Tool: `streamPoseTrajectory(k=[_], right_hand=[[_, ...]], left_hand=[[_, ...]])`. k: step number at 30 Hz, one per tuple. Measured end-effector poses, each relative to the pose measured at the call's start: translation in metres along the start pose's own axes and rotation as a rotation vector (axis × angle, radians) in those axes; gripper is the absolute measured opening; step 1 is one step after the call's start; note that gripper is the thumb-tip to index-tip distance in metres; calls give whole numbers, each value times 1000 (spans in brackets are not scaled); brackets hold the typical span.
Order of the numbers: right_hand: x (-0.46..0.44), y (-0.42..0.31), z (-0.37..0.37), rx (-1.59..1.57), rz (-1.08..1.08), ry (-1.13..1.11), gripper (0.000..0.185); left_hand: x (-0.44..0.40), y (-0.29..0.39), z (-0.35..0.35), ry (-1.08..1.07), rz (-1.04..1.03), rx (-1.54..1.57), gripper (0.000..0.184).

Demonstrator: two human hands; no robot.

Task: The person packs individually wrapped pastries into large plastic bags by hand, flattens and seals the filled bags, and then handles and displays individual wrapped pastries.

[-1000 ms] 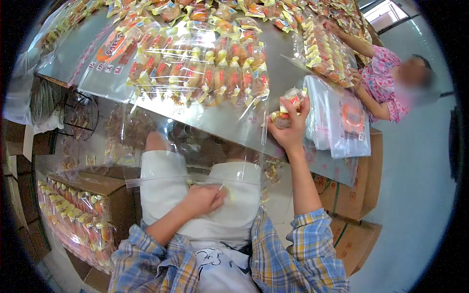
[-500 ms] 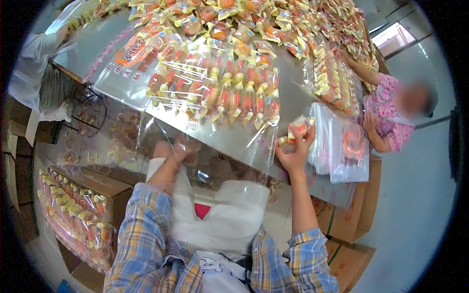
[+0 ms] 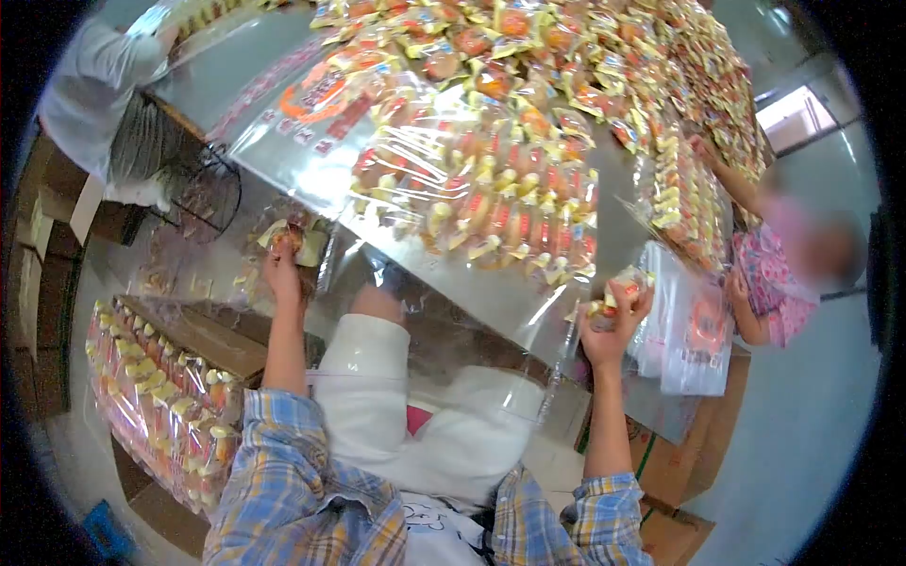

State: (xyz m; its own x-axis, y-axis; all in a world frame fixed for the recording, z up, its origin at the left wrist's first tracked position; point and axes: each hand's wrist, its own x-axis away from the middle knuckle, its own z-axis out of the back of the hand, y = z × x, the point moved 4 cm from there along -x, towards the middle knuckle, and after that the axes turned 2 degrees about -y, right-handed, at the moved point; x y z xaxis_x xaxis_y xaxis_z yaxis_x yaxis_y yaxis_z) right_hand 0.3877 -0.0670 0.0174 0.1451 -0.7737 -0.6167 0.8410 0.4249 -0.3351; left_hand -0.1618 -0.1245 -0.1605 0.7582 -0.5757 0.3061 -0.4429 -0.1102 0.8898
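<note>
My left hand (image 3: pixel 283 264), off the table's left front side, is closed on a small wrapped pastry (image 3: pixel 294 241) in yellowish film. At the table's front edge my right hand (image 3: pixel 609 330) holds wrapped pastries (image 3: pixel 625 288) between its fingers. Between the hands, a large clear bag (image 3: pixel 321 132) with red print lies on the table, and rows of wrapped pastries (image 3: pixel 510 212) show in it. Its open end hangs over my lap. Beside my right hand is a stack of empty clear bags (image 3: pixel 679 330).
Loose wrapped pastries (image 3: pixel 528 57) are heaped at the table's back. A co-worker in pink (image 3: pixel 774 274) reaches to a packed bag (image 3: pixel 689 198) at the right. Another person (image 3: pixel 94 85) is at the far left. Cardboard boxes (image 3: pixel 698 434) and packed pastries (image 3: pixel 160 406) stand low on both sides.
My left hand has moved from my lap out to the left and now holds a wrapped pastry. My right hand still holds its pastries. The view has shifted, so the table appears lower and further right.
</note>
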Motion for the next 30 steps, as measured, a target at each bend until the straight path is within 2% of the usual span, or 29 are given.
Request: streamPoseTrajectory(k=[5, 6, 9, 12, 14, 20, 24, 27, 28, 30], right_hand=[[-1, 1, 0, 9, 25, 9, 66], [-1, 1, 0, 22, 28, 14, 66], [0, 2, -3, -9, 8, 22, 65], [1, 5, -2, -56, -5, 3, 64], [2, 7, -1, 22, 22, 17, 64], [1, 8, -4, -17, 4, 26, 61], [2, 10, -4, -38, 0, 38, 61], [2, 7, -3, 7, 22, 39, 62], [1, 5, -3, -27, -9, 41, 63], [1, 1, -3, -94, -71, 41, 64]], left_hand=[[11, -23, 21, -96, 110, 201, 21], [7, -27, 24, -168, 137, 255, 21], [8, -27, 22, -199, 125, 303, 23], [31, -3, 15, -267, 111, 324, 26], [57, 20, 3, -359, 53, 390, 29], [124, 90, -22, -503, 120, 642, 36], [129, 93, -8, -532, 81, 668, 45], [136, 104, -11, -436, 17, 634, 49], [136, 106, -10, -344, -12, 434, 58], [143, 110, -19, -341, 80, 503, 63]])
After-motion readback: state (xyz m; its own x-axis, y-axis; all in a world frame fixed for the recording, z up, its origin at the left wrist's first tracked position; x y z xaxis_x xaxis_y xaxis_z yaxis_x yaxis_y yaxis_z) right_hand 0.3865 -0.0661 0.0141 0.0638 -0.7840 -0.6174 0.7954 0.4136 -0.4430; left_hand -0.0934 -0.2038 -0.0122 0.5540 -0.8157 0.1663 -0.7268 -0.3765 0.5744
